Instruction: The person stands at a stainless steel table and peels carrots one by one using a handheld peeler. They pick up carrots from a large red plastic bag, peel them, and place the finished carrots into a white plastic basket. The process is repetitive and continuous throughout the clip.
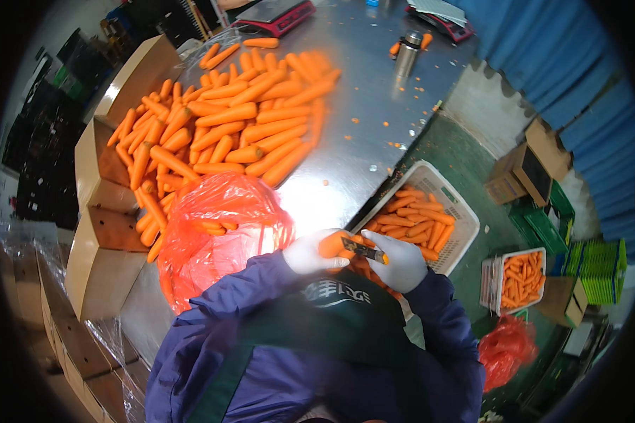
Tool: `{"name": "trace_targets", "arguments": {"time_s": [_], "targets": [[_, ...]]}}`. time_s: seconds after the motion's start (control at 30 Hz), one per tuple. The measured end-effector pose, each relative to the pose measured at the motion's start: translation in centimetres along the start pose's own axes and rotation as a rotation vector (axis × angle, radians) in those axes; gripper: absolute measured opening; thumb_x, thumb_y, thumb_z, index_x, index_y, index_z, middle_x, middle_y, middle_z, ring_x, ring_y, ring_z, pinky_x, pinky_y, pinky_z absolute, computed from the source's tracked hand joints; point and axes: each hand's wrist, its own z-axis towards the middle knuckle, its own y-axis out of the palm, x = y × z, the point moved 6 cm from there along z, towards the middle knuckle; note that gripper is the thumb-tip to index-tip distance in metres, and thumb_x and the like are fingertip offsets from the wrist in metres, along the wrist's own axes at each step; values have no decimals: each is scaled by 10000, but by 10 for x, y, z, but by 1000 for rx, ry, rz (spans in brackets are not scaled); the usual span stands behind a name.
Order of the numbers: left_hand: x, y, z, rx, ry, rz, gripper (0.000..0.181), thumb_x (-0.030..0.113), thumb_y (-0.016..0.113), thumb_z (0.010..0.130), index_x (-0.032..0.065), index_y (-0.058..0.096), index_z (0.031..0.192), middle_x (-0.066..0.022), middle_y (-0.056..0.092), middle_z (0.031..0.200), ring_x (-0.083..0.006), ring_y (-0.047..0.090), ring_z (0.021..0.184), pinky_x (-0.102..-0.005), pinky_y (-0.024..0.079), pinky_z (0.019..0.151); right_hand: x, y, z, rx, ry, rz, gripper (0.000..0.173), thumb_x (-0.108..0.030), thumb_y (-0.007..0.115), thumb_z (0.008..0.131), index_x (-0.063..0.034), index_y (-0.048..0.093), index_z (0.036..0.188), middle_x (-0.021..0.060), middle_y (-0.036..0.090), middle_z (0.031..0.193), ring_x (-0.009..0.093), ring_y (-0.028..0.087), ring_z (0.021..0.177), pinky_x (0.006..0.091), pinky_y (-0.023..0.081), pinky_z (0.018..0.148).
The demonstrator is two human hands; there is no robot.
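My left hand (308,255), in a white glove, grips a carrot (332,244) close in front of my apron. In my right hand (401,264), also gloved, is a short knife (364,250) with a dark blade. Its blade lies across the carrot's right end, and I cannot tell whether it cuts in. Just beyond the right hand, a white plastic basket (463,209) holds many carrots (415,219), partly hidden by my hands. Left of my left hand, a red plastic bag (222,203) lies open on the metal table with a few carrots inside.
A large carrot heap (238,116) covers the left of the metal table (373,111), against cardboard boxes (108,254). A steel flask (408,53) and scales (275,16) stand farther back. On the floor at right are another carrot basket (522,277), green crates (597,269) and a red bag (508,349).
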Motion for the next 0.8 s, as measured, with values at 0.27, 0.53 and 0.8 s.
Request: {"name": "trace_targets", "arguments": {"time_s": [0.27,0.53,0.8], "targets": [[1,25,13,-141,98,252,379,-11,672,791,-1,571,1156,-47,624,1069,-91,568,954,-237,457,858,4,-4,-20,-117,77,-43,412,-127,632,731,-78,586,1138,144,645,841,313,619,684,383,496,595],[25,30,10,-176,179,399,380,77,711,778,26,595,1137,-56,641,1049,-113,579,957,-264,447,883,94,10,-58,-204,512,-278,382,-256,562,784,-70,600,1115,176,645,849,345,623,735,412,500,646],[3,-20,15,231,50,-714,425,69,636,820,8,483,1212,-125,596,1118,-203,579,1035,-356,464,907,63,5,-40,133,406,63,390,-190,618,796,-81,576,1168,171,644,900,343,616,849,396,498,728]]}}
